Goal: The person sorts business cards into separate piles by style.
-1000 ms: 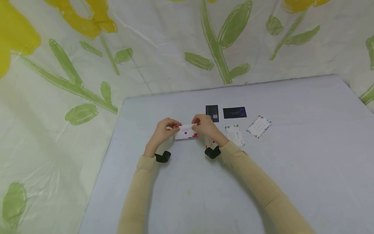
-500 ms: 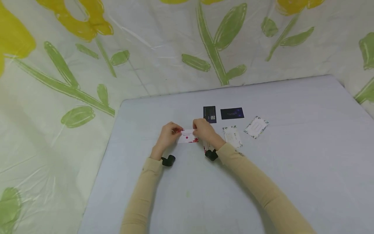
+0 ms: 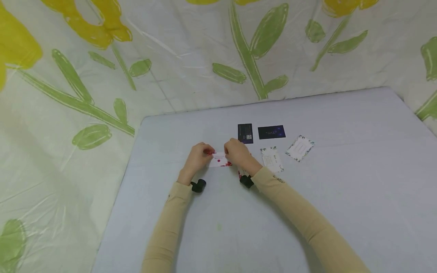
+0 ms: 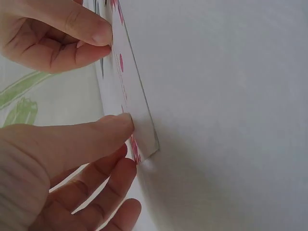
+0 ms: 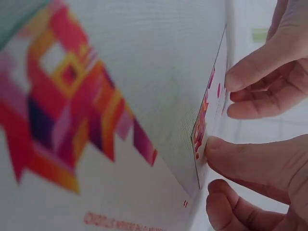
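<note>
A white business card (image 3: 217,164) with red corner patterns and a red dot lies at the table surface between my hands. My left hand (image 3: 198,157) pinches its far left edge; in the left wrist view the thumb rests on the card's face and the fingers sit behind its edge. With thumb and curled fingers, my right hand (image 3: 238,153) grips the far right edge of the same card. Under my right wrist lies a second red-patterned card (image 3: 241,172), largely covered in the head view; its coloured corner (image 5: 77,96) looms close in the right wrist view.
Right of my hands lie two dark cards, one upright (image 3: 245,132) and one sideways (image 3: 271,132). Nearer are two white leaf-bordered cards, one beside my right hand (image 3: 272,159) and one tilted further right (image 3: 300,148). A flower-printed curtain (image 3: 191,68) hangs behind the pale table (image 3: 218,235).
Both hands have brought the card down slightly nearer the table's front, and the left hand has shifted right. The head view has shifted a little too. Over the last half second, little moves.
</note>
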Tool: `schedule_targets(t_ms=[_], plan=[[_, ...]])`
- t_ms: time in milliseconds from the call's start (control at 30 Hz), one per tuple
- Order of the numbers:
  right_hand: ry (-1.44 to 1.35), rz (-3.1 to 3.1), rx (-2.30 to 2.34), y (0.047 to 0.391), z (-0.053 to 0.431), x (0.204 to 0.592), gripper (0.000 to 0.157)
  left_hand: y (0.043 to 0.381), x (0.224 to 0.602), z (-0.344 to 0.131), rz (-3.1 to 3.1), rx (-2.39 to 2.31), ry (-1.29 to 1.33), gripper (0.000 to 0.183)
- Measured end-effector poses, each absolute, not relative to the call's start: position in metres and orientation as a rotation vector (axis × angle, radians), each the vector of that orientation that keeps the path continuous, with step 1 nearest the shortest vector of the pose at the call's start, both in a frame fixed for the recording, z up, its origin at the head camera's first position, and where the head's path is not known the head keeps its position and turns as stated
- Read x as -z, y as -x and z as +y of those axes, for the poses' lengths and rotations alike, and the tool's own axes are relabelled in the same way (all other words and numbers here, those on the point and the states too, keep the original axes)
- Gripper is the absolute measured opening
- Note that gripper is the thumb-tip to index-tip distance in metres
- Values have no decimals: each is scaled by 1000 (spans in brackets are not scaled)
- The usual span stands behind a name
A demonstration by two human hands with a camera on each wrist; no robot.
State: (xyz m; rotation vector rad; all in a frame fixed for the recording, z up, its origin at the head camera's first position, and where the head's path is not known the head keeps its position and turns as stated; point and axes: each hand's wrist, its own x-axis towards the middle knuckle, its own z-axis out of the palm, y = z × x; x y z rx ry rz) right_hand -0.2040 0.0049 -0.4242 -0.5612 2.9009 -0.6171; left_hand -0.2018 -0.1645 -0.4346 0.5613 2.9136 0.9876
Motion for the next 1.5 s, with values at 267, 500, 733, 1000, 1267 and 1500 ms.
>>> schedule_targets(t_ms=[267,500,733,1000,1267,1500], plan=[[601,2873,760,197,28,409,17,201,427,-154,2952,-833,-620,11],[428,2921,792,175,55,394,18,203,413,-127,2802,-911,-893,22],[319,2941,505,149,41,409,43,207,411,-106,2608,-717,-1191,34],[279,3052,310,133,27,423,80,208,418,-96,2446,-624,-1337,40],[283,3113,270,132,27,430,85,209,425,-93,2479,-575,-1336,36],[217,2971,382,138,35,431,78,208,424,-96,2458,-599,-1312,38]])
